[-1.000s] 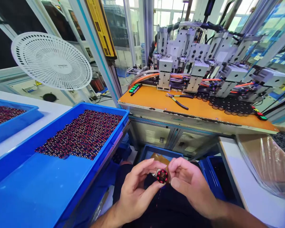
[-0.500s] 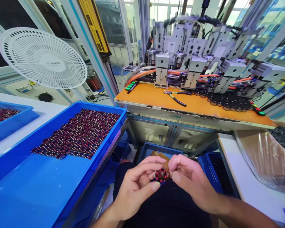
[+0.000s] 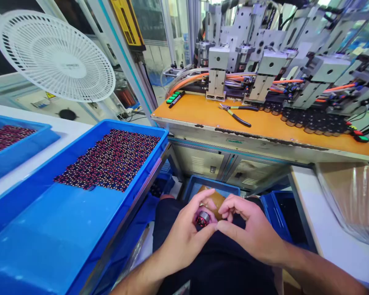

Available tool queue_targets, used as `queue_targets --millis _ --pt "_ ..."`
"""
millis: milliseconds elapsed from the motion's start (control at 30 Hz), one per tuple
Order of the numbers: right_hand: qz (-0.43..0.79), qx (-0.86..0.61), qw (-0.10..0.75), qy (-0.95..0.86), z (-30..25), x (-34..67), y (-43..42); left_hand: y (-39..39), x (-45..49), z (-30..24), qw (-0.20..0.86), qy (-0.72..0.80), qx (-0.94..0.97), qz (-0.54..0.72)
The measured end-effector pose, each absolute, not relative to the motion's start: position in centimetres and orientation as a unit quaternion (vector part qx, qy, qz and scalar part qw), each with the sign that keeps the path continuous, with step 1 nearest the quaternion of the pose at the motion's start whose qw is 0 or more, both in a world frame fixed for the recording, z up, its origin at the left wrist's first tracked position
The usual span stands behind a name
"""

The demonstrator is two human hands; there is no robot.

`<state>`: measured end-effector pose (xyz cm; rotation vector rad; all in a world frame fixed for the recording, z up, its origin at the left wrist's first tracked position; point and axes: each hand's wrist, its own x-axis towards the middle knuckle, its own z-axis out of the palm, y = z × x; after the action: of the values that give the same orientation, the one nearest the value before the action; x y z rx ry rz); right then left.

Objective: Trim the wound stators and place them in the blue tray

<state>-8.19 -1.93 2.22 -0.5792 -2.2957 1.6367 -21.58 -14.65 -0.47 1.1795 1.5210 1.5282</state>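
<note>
Red-black pc (image 3: 203,219) in L hand (image 3: 184,235), R hand (image 3: 252,230) curled.

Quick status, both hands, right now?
Left hand: closed around a small round part with red spots.
Right hand: fingers curled, close to the left thumb; whether it grips anything cannot be told.

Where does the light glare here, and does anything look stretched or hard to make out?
In the head view, pale glare streaks the clear plastic wrap and soft reflections show on the large blue tray; in the head view, the white fan appears oval, perhaps partly from distortion; in the head view, fine detail is unclear on the round part in the left hand.
</note>
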Motion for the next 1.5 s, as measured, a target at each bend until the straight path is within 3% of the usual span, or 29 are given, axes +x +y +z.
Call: queue_targets --millis 133,267,500,633,1000,1167,1367,1500 --pt "0.490 -0.169 0.121 -0.846 1.4 -8.5 -2.2 -14.5 -21.4 -0.7 0.268 0.613 0.541 0.509" --pt "0.505 -0.154 0.131 -0.839 0.9 -8.9 -2.6 -14.5 -21.4 -0.6 0.231 0.620 0.584 0.470" --pt "0.733 -0.210 0.174 -0.623 0.0 -9.1 -3.5 -14.3 -21.6 -0.4 0.264 0.562 0.462 0.633" --pt "0.787 -0.195 0.198 -0.551 -0.2 -9.0 -4.1 -13.9 -21.9 -1.1 0.250 0.518 0.451 0.683" --pt "0.637 -0.221 0.123 -0.728 2.8 -8.8 -2.3 -14.8 -22.5 -0.4 0.379 0.498 0.375 0.684" --pt "0.651 -0.173 0.107 -0.731 3.4 -9.0 -2.0 -14.9 -22.6 -0.9 0.431 0.485 0.336 0.683" --pt "0.721 -0.135 0.045 -0.678 3.9 -8.8 -1.1 -14.7 -22.4 -1.1 0.543 0.364 0.268 0.707" --pt "0.655 -0.140 -0.003 -0.743 4.8 -8.1 0.5 -14.6 -22.4 -0.8 0.562 0.355 0.254 0.703"
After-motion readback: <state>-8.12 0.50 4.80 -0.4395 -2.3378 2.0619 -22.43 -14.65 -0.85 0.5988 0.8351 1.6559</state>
